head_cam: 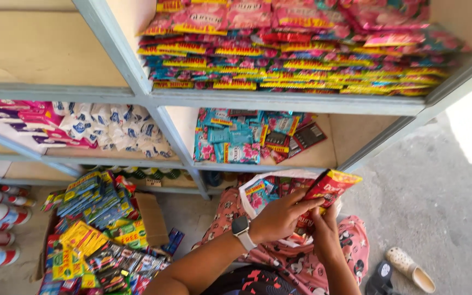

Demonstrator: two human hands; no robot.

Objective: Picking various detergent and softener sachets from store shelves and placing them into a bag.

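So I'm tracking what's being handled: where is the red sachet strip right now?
In the head view, the red sachet strip is low and right of centre, held by the left hand and right hand, above the white bag below the shelf.

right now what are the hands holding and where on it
Both hands, left hand and right hand, hold a red and yellow sachet by its lower end, fingers pinching it.

The person's arms were bare to above the elbows. The left hand [279, 217] wore a smartwatch [241, 226] with a dark square face and pale strap. Pink patterned trousers [350, 246] covered the legs.
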